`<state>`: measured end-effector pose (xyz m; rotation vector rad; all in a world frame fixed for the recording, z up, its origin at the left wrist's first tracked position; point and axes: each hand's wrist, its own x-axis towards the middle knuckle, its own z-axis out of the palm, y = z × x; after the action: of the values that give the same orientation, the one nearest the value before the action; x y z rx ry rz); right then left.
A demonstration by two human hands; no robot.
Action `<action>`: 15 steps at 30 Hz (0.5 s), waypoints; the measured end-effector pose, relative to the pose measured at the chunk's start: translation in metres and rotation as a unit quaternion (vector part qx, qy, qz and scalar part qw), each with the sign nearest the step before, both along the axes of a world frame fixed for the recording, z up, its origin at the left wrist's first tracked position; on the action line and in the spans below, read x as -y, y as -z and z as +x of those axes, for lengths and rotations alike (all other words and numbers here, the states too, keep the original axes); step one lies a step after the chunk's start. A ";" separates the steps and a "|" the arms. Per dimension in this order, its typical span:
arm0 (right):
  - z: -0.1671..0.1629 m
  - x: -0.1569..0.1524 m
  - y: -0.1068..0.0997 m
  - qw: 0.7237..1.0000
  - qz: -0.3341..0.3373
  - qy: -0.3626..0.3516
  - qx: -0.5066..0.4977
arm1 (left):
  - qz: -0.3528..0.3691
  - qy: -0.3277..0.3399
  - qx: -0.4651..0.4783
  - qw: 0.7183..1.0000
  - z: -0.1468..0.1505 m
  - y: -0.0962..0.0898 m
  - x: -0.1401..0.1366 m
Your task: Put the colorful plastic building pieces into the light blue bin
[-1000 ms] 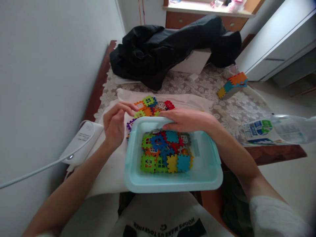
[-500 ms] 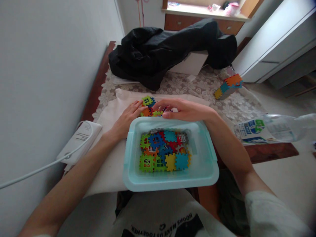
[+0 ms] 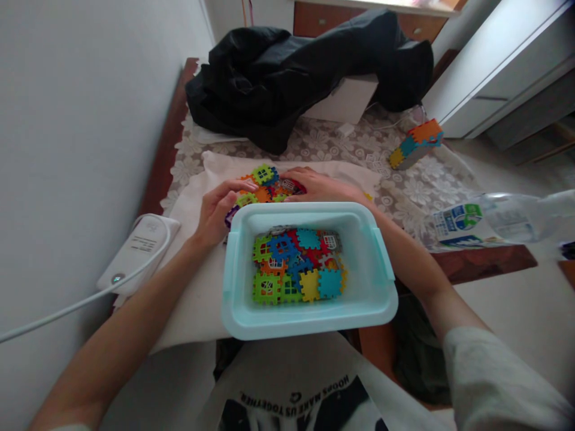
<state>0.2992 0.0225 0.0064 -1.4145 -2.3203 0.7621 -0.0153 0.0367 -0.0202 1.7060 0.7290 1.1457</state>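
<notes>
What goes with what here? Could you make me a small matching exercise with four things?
1. tub
2. crumpled cloth
3. bottle
4. left hand

A. see-through, with a label
B. fingertips at loose toy pieces
C. pale turquoise
D. black

Pairs: 1-C, 2-D, 3-A, 4-B

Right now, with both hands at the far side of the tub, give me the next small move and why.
Probably draw the right hand toward the left hand to bunch the piled tiles: the hands flank that pile, just beyond the tub.
</notes>
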 end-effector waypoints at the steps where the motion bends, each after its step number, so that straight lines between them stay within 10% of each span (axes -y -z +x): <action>1: -0.001 0.001 -0.002 1.000 -0.003 -0.001 -0.002 | -0.034 0.019 0.023 0.999 0.001 0.000 0.002; 15: -0.002 -0.004 -0.010 0.998 -0.026 0.015 -0.059 | -0.216 0.229 0.024 0.949 0.005 -0.014 0.021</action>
<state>0.2970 0.0260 0.0160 -1.3838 -2.2011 0.8776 -0.0102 0.0154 -0.0059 1.3686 0.4714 0.6420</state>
